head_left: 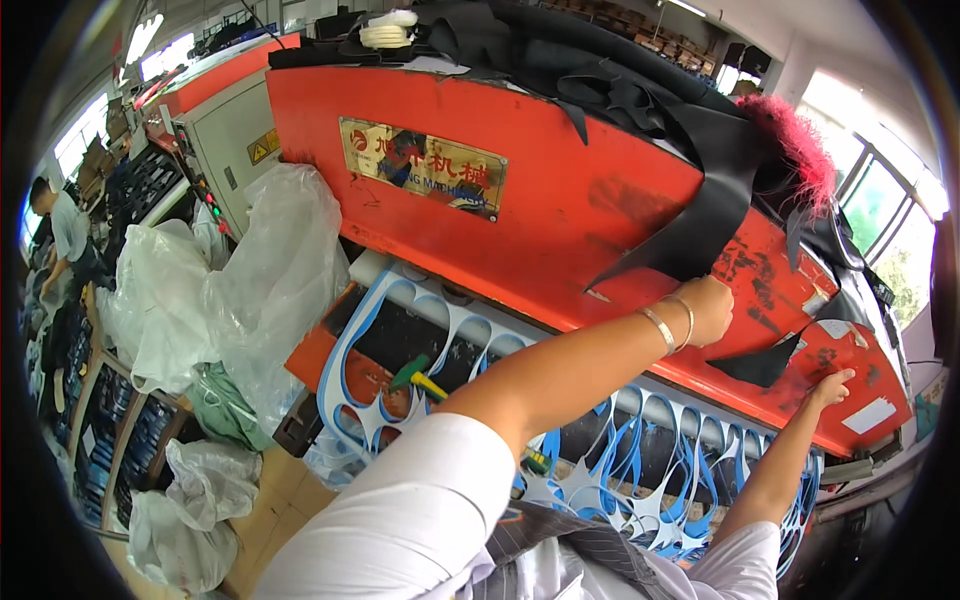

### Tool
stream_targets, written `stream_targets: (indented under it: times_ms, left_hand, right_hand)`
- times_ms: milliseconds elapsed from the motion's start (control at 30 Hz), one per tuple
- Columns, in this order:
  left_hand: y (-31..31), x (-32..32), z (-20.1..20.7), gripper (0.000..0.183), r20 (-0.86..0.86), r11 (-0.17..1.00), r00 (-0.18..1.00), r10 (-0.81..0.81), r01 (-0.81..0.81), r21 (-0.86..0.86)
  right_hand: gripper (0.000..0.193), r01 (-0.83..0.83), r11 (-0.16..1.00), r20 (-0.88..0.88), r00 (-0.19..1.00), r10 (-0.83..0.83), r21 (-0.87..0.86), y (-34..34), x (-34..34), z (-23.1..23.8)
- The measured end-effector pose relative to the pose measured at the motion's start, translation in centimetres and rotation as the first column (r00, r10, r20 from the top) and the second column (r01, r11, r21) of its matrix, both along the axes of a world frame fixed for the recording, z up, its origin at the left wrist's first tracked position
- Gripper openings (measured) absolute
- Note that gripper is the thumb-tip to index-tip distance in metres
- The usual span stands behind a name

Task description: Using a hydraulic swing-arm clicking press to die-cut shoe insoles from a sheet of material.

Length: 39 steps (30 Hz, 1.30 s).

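Observation:
My left hand (pixel 704 310), with two bangles at the wrist, reaches across the front of a long red machine beam (pixel 560 240). Its fingers are closed at the lower edge of a black leather-like sheet (pixel 708 215) that drapes over the beam; the fingertips are hidden. My right hand (pixel 830 389) lies at the beam's right end, near a white label (pixel 868 415). One finger is stretched out along the red surface, and I see nothing held there. Between the hands hangs a pointed black flap (pixel 756 364). Below, blue-and-white cut-out sheet scrap (pixel 640 500) droops from the machine.
Black scraps (pixel 480 40) and pink fluffy material (pixel 795 145) lie atop the beam. A green-headed hammer (pixel 412 375) with a yellow handle rests beneath my left forearm. Clear plastic bags (pixel 275 280) and a grey control cabinet (pixel 225 150) stand at left, with another person (pixel 68 230) farther back.

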<state>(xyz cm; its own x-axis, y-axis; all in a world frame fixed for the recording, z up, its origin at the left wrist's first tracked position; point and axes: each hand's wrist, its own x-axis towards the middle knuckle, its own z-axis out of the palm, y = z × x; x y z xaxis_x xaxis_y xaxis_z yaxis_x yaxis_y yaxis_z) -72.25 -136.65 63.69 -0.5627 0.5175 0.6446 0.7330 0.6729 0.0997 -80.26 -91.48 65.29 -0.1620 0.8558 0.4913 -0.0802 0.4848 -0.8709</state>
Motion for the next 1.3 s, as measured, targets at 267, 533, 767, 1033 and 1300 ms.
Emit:
stream_targets:
  times_ms: [267,533,767,1033,1300]
  left_hand:
    - [-9.4,18.3,-10.5,0.027,0.661,0.873,0.746,0.084,-0.375,0.312]
    - [-11.8,28.0,-17.0,0.035,0.509,0.928,0.784,0.355,-0.362,-0.089]
    - [-11.8,30.3,-17.7,0.034,0.432,0.877,0.792,0.432,-0.481,0.004]
    - [-13.8,35.4,-18.6,0.034,0.517,0.929,0.806,0.288,-0.366,0.054]
    - [-22.1,42.0,-19.7,0.045,0.799,0.941,0.513,-0.314,0.06,0.332]
  right_hand:
    - [0.083,-0.09,0.981,0.026,0.996,0.087,0.172,4.3,4.2,-1.8]
    - [0.068,0.214,0.815,0.047,0.958,-0.282,0.539,-0.9,6.4,0.3]
    - [0.015,-0.924,-0.015,0.609,0.241,0.756,0.383,-44.6,22.0,-5.5]
    - [0.041,-0.9,-0.335,0.926,-0.344,0.152,-0.279,-51.5,30.3,-17.8]
    - [0.037,-0.872,-0.434,0.485,-0.488,0.725,-0.228,-54.8,38.3,-9.3]
